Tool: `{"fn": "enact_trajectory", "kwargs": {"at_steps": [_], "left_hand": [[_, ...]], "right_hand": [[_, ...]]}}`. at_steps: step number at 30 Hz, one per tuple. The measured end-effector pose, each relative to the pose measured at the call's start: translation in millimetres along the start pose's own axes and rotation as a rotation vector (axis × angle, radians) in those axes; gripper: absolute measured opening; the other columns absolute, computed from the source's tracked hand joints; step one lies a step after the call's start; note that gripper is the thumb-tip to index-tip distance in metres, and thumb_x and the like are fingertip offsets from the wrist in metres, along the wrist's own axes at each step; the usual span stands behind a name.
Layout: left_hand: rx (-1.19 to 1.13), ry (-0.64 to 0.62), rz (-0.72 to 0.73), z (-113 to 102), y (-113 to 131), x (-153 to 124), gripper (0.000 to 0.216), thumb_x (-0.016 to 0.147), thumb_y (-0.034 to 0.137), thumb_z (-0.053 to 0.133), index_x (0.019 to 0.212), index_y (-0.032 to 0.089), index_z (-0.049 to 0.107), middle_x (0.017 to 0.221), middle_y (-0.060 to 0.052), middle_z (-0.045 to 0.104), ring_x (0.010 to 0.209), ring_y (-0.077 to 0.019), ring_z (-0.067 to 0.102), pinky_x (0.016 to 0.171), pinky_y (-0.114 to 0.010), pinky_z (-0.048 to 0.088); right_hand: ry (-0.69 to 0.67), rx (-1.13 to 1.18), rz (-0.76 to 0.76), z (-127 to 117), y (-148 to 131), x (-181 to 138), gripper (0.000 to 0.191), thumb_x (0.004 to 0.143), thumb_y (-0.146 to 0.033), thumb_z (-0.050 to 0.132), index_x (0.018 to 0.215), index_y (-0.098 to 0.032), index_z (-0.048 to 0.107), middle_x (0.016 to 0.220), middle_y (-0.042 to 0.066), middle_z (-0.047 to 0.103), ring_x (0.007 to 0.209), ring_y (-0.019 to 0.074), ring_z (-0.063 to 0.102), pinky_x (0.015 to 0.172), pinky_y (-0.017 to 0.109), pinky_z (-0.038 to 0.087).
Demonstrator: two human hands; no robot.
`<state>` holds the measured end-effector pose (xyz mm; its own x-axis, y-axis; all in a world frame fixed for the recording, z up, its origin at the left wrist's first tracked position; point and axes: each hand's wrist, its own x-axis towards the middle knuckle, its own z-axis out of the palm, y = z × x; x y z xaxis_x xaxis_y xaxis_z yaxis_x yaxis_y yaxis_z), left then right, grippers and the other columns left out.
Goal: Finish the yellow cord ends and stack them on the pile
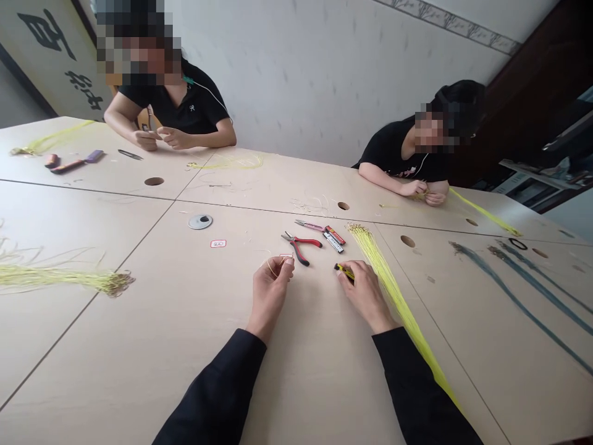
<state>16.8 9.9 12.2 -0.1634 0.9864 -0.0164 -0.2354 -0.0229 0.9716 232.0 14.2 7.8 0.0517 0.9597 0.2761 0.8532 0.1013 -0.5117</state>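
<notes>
Black sleeves [217, 377] lay nearest us over the pale tabletop [315, 383]. Our left hand [272, 287] had a thin yellow cord [270, 266] pinched between thumb and fingers, above the table's middle. Our right hand [368, 293] grasped a small black-and-yellow tool [345, 272], partly covered by our fingers; couldn't tell what kind. Yellow cord bundle [393, 284] ran just beside that hand; second bundle [69, 279] lay well left, blue-grey strands [525, 270] far right. Just past our hands: red-handled pliers [307, 241], handles spread, then a pink-handled tool [314, 226] and two small packets [334, 240]. Across the table, two co-workers [393, 151] sat, hands together.
</notes>
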Motion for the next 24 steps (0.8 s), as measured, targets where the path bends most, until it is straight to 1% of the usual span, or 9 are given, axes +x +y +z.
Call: {"fn": "enact_trajectory", "kwargs": {"at_steps": [3, 5, 8, 11, 14, 16, 18, 20, 24], "left_hand": [[0.06, -0.057, 0.016, 1, 2, -3, 0.025, 0.084, 0.041, 0.069, 0.08, 0.016, 0.066, 0.073, 0.0, 0.058, 0.069, -0.0118, 0.051, 0.066, -0.024, 0.04], [0.106, -0.099, 0.028, 2, 3, -4, 0.023, 0.084, 0.039, 0.069, 0.081, 0.016, 0.065, 0.074, 0.0, 0.059, 0.07, -0.012, 0.052, 0.067, -0.023, 0.041], [0.153, -0.148, 0.048, 3, 3, -5, 0.023, 0.084, 0.038, 0.069, 0.084, 0.016, 0.066, 0.078, -0.001, 0.062, 0.072, -0.0126, 0.054, 0.069, -0.024, 0.043], [0.19, -0.175, 0.076, 4, 2, -5, 0.022, 0.085, 0.037, 0.068, 0.083, 0.016, 0.065, 0.079, -0.002, 0.063, 0.073, -0.0129, 0.055, 0.07, -0.024, 0.044], [0.223, -0.201, 0.103, 5, 1, -6, 0.021, 0.086, 0.037, 0.066, 0.08, 0.016, 0.063, 0.076, -0.001, 0.061, 0.071, -0.0125, 0.054, 0.069, -0.024, 0.044], [0.244, -0.221, 0.109, 5, 0, -6, 0.021, 0.087, 0.036, 0.065, 0.08, 0.017, 0.062, 0.075, 0.0, 0.06, 0.07, -0.012, 0.053, 0.067, -0.024, 0.043], [0.259, -0.238, 0.109, 5, -1, -6, 0.02, 0.087, 0.035, 0.064, 0.08, 0.017, 0.062, 0.075, 0.0, 0.06, 0.069, -0.0117, 0.053, 0.067, -0.023, 0.042], [0.262, -0.255, 0.115, 5, -1, -7, 0.02, 0.088, 0.035, 0.064, 0.081, 0.017, 0.062, 0.077, 0.0, 0.06, 0.071, -0.0119, 0.053, 0.068, -0.024, 0.043], [0.274, -0.292, 0.129, 6, -1, -10, 0.018, 0.088, 0.034, 0.065, 0.082, 0.017, 0.063, 0.081, -0.002, 0.063, 0.076, -0.0134, 0.057, 0.073, -0.025, 0.045]], "right_hand": [[0.023, 0.337, 0.011, 4, -21, -7, 0.031, 0.098, -0.041, 0.043, 0.112, -0.018, 0.058, 0.103, 0.012, 0.066, 0.096, 0.0246, 0.062, 0.087, 0.04, 0.049], [-0.065, 0.602, 0.074, 5, -37, -11, 0.035, 0.101, -0.047, 0.035, 0.112, -0.02, 0.054, 0.089, 0.006, 0.062, 0.076, 0.0188, 0.06, 0.071, 0.032, 0.049], [-0.242, 0.833, 0.146, 6, -52, -17, 0.035, 0.101, -0.05, 0.037, 0.104, -0.021, 0.056, 0.072, -0.002, 0.049, 0.058, 0.013, 0.044, 0.052, 0.025, 0.038], [-0.325, 0.876, 0.156, 4, -55, -19, 0.03, 0.098, -0.049, 0.046, 0.095, -0.021, 0.057, 0.067, -0.004, 0.045, 0.056, 0.0111, 0.039, 0.049, 0.023, 0.032], [-0.353, 0.94, 0.2, 0, -54, -19, 0.029, 0.098, -0.051, 0.046, 0.097, -0.023, 0.054, 0.064, -0.005, 0.047, 0.051, 0.0103, 0.039, 0.047, 0.023, 0.029], [-0.363, 0.991, 0.227, -1, -55, -19, 0.032, 0.098, -0.054, 0.044, 0.098, -0.023, 0.053, 0.058, -0.007, 0.04, 0.047, 0.0097, 0.032, 0.045, 0.023, 0.025], [-0.382, 0.996, 0.231, -1, -56, -20, 0.043, 0.099, -0.059, 0.039, 0.086, -0.021, 0.055, 0.056, -0.007, 0.033, 0.048, 0.0095, 0.028, 0.047, 0.024, 0.023], [-0.389, 0.959, 0.206, 1, -58, -20, 0.054, 0.099, -0.062, 0.036, 0.069, -0.019, 0.05, 0.056, -0.005, 0.034, 0.052, 0.0097, 0.03, 0.051, 0.026, 0.025], [-0.356, 0.904, 0.206, 4, -60, -21, 0.055, 0.098, -0.057, 0.039, 0.059, -0.019, 0.037, 0.056, -0.003, 0.038, 0.053, 0.01, 0.032, 0.054, 0.028, 0.026]]}}
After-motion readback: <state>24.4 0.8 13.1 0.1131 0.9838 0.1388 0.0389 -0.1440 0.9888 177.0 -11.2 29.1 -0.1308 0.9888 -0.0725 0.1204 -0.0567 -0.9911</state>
